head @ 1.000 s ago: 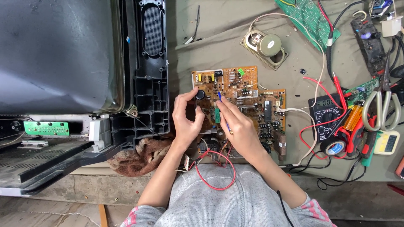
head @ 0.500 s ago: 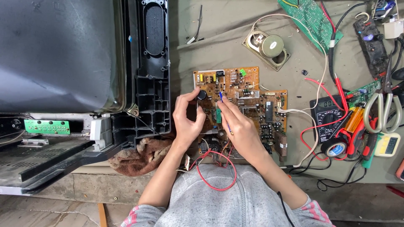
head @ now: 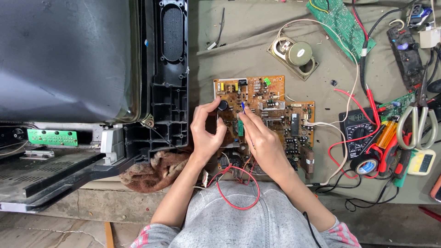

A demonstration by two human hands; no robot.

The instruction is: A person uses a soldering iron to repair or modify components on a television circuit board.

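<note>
An orange-brown circuit board (head: 275, 98) crowded with components lies on the bench in front of me. My left hand (head: 206, 131) rests on the board's left part, thumb and forefinger closed around a black cylindrical capacitor (head: 223, 105). My right hand (head: 262, 140) lies across the board's middle and pinches a small blue component (head: 242, 106) between fingertips, just right of the capacitor. Red wires (head: 239, 188) loop from the board's near edge over my grey-clad lap.
A large television (head: 69, 59) with its black frame (head: 170, 82) fills the left. A brown rag (head: 154, 171) lies by its corner. A speaker (head: 294, 54), green board (head: 342, 23), multimeter (head: 358, 131), tape roll (head: 366, 165), scissors (head: 418, 117) and leads crowd the right.
Both hands stay on the board in nearly the same pose; the view has shifted only slightly.
</note>
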